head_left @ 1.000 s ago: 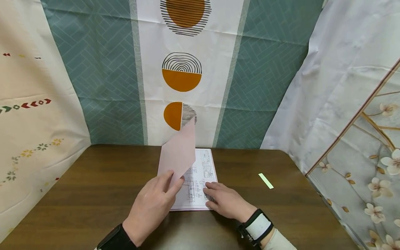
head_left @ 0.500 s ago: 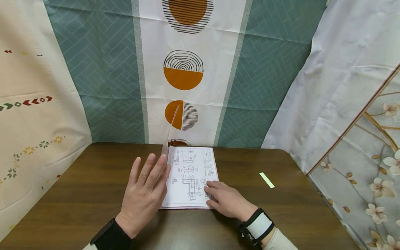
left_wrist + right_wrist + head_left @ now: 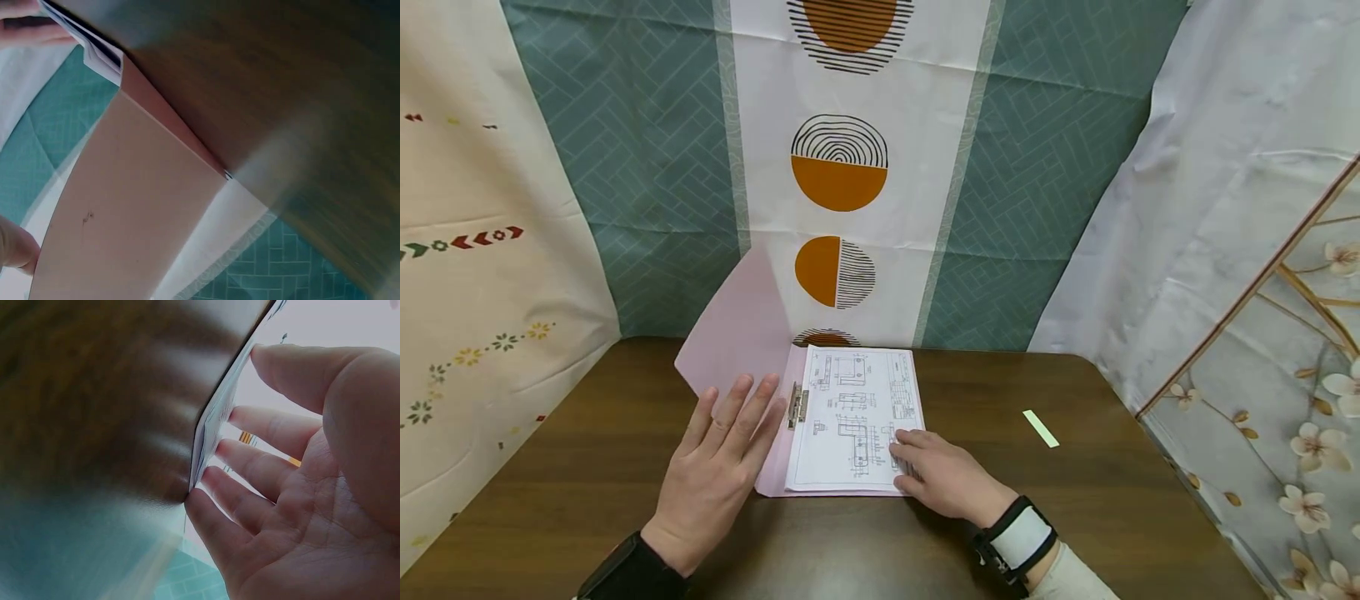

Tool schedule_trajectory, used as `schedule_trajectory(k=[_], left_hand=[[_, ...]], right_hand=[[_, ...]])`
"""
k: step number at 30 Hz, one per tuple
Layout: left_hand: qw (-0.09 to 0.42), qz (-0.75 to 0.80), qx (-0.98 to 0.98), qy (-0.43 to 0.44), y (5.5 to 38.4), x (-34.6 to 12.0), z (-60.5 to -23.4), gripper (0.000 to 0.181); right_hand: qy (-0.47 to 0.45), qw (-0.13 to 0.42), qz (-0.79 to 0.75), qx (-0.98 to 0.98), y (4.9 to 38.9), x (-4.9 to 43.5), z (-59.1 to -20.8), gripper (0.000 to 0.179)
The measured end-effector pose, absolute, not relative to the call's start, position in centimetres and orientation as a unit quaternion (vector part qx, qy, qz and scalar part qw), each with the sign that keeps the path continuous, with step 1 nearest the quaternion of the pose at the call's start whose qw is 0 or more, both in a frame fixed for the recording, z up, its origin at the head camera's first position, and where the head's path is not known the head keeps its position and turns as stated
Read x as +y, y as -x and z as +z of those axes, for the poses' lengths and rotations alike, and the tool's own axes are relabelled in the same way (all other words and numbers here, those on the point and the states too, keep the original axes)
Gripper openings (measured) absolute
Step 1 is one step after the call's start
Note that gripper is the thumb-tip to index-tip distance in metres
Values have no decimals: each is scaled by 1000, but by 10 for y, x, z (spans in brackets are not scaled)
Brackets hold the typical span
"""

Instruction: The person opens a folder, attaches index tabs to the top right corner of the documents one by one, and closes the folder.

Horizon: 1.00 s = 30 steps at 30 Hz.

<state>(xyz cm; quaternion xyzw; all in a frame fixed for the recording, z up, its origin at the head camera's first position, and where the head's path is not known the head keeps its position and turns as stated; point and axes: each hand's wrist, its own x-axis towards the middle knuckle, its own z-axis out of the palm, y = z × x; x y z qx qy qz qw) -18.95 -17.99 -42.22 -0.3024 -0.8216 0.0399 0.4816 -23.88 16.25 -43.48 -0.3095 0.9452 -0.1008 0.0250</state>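
Note:
A pink folder (image 3: pixel 775 479) lies opened on the table, its cover (image 3: pixel 741 325) raised and leaning out to the left. Printed technical drawings (image 3: pixel 842 454) rest inside it, beside a metal clip (image 3: pixel 797 406) at the spine. My left hand (image 3: pixel 715 471), fingers spread and straight, is at the raised cover; in the left wrist view a fingertip (image 3: pixel 24 250) meets the cover's edge. With its fingertips my right hand (image 3: pixel 943 475) rests on the lower right of the top sheet. The right wrist view shows those fingers (image 3: pixel 250 465) extended along the paper's edge.
A pale green strip (image 3: pixel 1041 428) lies on the brown wooden table (image 3: pixel 1105 508) to the right of the folder. Behind the table hangs a patterned cloth (image 3: pixel 1015 250), with further cloths at both sides.
The cover has swung over to the left, uncovering the drawings and the clip. My left hand released its hold, straightened its fingers and moved left with the cover. My right hand stays put.

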Motion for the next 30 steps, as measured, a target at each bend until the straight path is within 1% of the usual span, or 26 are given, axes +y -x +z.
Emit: schedule_trajectory(k=[6,8,10,11,12,14,15,19,24,30], left_hand=[[406,58,-862,299,186,-186,-420,65],[395,49,-870,290,187,-187,-421,57],[390,40,-877,276,188,-186,-423,40],[389,32,-880,270,189,-185,-423,36],[388,27,-883,261,190,-184,-424,42],[386,18,-890,244,190,-181,-426,63],[380,16,-895,234,190,-180,-426,67],[331,9,-923,197,191,-170,-427,58],[261,6,-952,162,196,-155,-426,68],[226,-27,-964,141,205,-142,-432,68]], right_hand=[[313,21,-102,944,240,163,-435,52],[313,22,-102,944,240,163,-435,52],[312,23,-104,944,240,163,-436,53],[311,25,-105,944,240,163,-436,53],[311,25,-105,944,239,163,-436,53],[310,26,-105,945,239,163,-437,52],[309,26,-105,945,239,163,-437,52],[307,26,-103,946,239,163,-436,52],[306,28,-101,946,239,162,-435,53],[307,31,-102,946,240,163,-435,54]])
